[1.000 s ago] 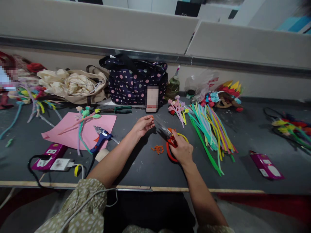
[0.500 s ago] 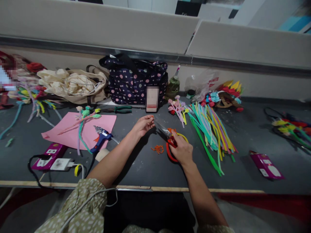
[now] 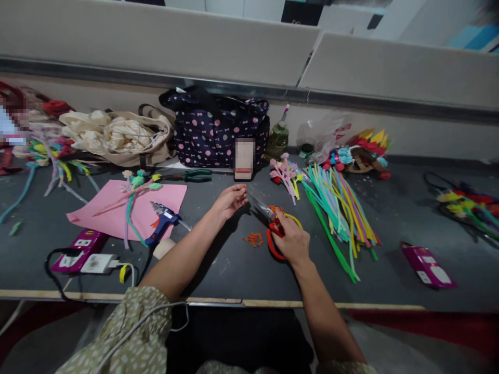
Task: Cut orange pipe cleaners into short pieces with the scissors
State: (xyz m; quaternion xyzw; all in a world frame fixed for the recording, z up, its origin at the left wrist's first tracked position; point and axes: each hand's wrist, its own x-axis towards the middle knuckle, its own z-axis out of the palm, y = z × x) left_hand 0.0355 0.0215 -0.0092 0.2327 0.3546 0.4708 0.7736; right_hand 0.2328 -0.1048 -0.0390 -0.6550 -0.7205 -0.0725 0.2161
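Observation:
My left hand [image 3: 229, 200] is pinched on a small orange piece of pipe cleaner [image 3: 243, 187] just above the dark table [image 3: 234, 265]. My right hand [image 3: 291, 240] grips red-handled scissors [image 3: 268, 221]; their blades point up-left toward the orange piece, slightly apart. A little heap of orange cut bits [image 3: 253, 239] lies on the table between my hands. A yellow loop [image 3: 293, 218] shows behind the right hand.
A fan of coloured pipe cleaners [image 3: 337, 210] lies to the right. A blue glue gun [image 3: 160, 226] and pink paper [image 3: 128, 205] lie to the left, with a power strip [image 3: 83, 254]. A dotted bag [image 3: 220, 130], pliers [image 3: 195, 175], a bottle [image 3: 277, 136] and finished flowers [image 3: 286, 174] stand behind.

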